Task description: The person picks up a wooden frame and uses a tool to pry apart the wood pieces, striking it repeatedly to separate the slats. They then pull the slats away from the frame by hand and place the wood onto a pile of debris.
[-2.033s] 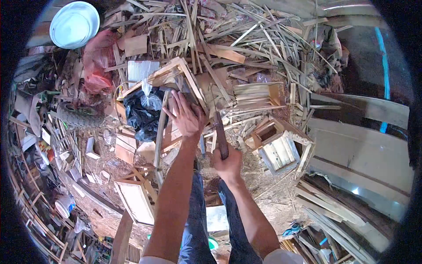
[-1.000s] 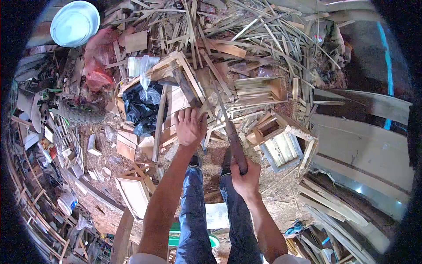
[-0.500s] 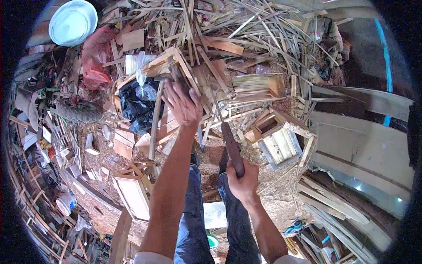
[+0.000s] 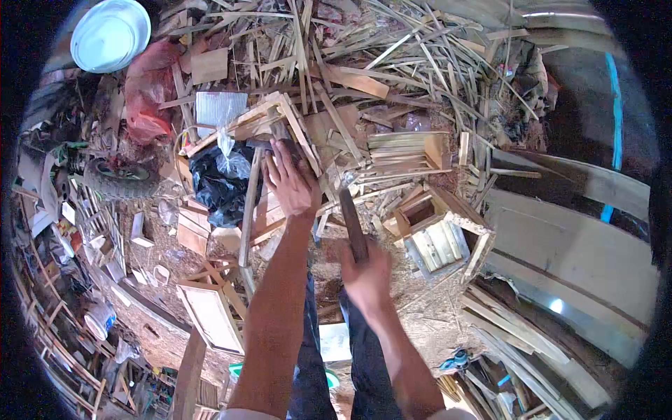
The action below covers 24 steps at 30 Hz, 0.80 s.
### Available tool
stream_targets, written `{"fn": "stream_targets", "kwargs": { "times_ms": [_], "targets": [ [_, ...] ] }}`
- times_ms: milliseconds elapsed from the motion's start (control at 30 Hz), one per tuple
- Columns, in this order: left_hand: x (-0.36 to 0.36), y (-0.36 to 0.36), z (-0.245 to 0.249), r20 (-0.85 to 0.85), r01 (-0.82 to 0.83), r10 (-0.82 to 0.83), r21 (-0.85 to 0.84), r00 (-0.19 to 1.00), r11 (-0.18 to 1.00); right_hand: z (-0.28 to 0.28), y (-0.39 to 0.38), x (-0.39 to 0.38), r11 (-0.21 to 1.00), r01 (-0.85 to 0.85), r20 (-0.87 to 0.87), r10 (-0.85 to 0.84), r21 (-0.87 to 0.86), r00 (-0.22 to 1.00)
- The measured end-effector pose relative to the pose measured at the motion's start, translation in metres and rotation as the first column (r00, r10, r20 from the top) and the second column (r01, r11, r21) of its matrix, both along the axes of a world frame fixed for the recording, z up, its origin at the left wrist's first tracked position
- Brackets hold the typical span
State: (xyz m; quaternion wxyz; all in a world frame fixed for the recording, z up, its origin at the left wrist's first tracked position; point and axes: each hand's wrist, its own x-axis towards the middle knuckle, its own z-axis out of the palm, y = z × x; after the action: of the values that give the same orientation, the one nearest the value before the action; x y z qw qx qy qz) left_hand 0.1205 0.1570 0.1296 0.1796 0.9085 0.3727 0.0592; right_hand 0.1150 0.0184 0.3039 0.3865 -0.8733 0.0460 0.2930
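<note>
My left hand (image 4: 292, 187) lies with fingers stretched out over a dark piece (image 4: 301, 157) at the corner of a wooden frame (image 4: 297, 126). The underside of that hand is hidden. Lower and to the right, my right hand (image 4: 367, 273) is closed around the brown wooden handle (image 4: 353, 227) of a long knife. Its handle points away from me, and the blade is foreshortened and hard to make out. Left of my left hand, a black plastic bag (image 4: 218, 178) sits inside the frame beside an upright wooden slat (image 4: 250, 203).
A wooden box (image 4: 441, 241) stands right of my right hand, and a slatted piece (image 4: 402, 150) lies beyond. Wood strips (image 4: 392, 42) are heaped at the back. A tyre (image 4: 120, 178) and white basin (image 4: 110, 35) are on the left; boards (image 4: 560, 238) lean at the right.
My right hand has moved up and left with the knife, whose handle now points more directly away from me. My left hand stays over the dark piece, slightly lower in view.
</note>
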Motion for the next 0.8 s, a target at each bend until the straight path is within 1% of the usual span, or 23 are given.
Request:
{"fn": "stream_targets", "kwargs": {
  "times_ms": [67,100,167,200,233,300,367,400,433,500,533,567,600,633,667,700,767,800],
  "targets": [
    [0.007,0.006,-0.001,0.008,0.013,-0.013,0.008,1.0,1.0,-0.028,0.039,0.043,0.995,-0.075,-0.048,0.071,-0.07,0.996],
    [0.004,0.006,-0.004,-0.002,0.011,-0.011,0.002,1.0,1.0,-0.031,0.043,0.04,0.995,-0.073,-0.049,0.07,-0.065,0.996],
    [0.003,0.004,-0.007,0.001,0.004,-0.004,0.011,1.0,1.0,-0.044,0.039,0.028,0.998,-0.046,0.098,0.049,-0.037,0.994],
    [0.005,0.002,-0.004,0.01,-0.009,0.009,0.015,1.0,1.0,-0.05,0.027,0.016,0.997,0.031,0.065,-0.036,0.071,0.997],
    [0.005,0.0,0.0,0.018,-0.02,0.019,0.024,1.0,1.0,-0.062,0.011,0.005,0.997,0.032,0.07,-0.036,0.069,0.997],
    [0.005,0.002,0.003,-0.001,-0.017,0.017,0.022,1.0,1.0,-0.096,-0.019,-0.013,0.994,-0.07,0.182,0.054,0.085,0.982],
    [0.004,0.0,0.001,0.034,-0.011,0.01,0.014,0.999,1.0,-0.13,-0.033,-0.028,0.968,0.042,0.151,-0.082,0.246,0.985],
    [0.004,0.0,0.002,0.021,-0.014,0.014,0.013,1.0,1.0,-0.129,-0.032,-0.025,0.961,0.066,0.162,-0.112,0.267,0.98],
    [0.004,0.002,0.0,0.019,-0.017,0.016,0.018,1.0,1.0,-0.12,-0.029,-0.019,0.96,0.064,0.16,-0.111,0.271,0.981],
    [0.002,0.0,0.0,0.018,-0.004,0.004,0.019,1.0,1.0,-0.082,-0.026,-0.009,0.982,-0.057,0.221,0.017,0.178,0.975],
    [0.003,0.0,0.0,0.004,-0.009,0.009,0.031,1.0,0.999,-0.036,-0.018,0.001,1.0,-0.017,-0.027,0.018,0.016,0.999],
    [0.002,-0.002,0.001,0.006,-0.01,0.01,0.027,1.0,1.0,-0.015,-0.029,-0.012,0.997,-0.074,-0.041,0.072,-0.037,0.997],
    [0.002,-0.001,0.003,0.011,-0.013,0.013,0.013,1.0,1.0,0.003,-0.04,-0.031,0.996,-0.062,-0.025,0.061,-0.059,0.998],
    [0.003,0.0,0.004,0.018,-0.015,0.015,0.0,1.0,1.0,0.035,-0.045,-0.037,0.999,-0.024,-0.022,0.023,-0.021,0.999],
    [0.002,-0.001,0.0,0.028,-0.022,0.022,0.005,0.999,1.0,0.061,-0.054,-0.043,1.0,-0.028,-0.044,0.028,0.005,0.999],
    [0.003,-0.003,0.001,0.033,-0.023,0.023,0.0,0.999,1.0,0.084,-0.049,-0.045,0.997,0.07,-0.065,-0.073,-0.038,0.995],
    [0.001,-0.001,0.002,0.061,-0.008,0.007,0.006,0.998,1.0,0.094,-0.045,-0.041,0.994,0.038,-0.057,-0.044,-0.099,0.997],
    [0.002,0.0,0.004,0.068,-0.002,0.001,0.001,0.998,1.0,0.089,-0.045,-0.039,0.994,0.037,-0.057,-0.043,-0.1,0.997]
  ]
}}
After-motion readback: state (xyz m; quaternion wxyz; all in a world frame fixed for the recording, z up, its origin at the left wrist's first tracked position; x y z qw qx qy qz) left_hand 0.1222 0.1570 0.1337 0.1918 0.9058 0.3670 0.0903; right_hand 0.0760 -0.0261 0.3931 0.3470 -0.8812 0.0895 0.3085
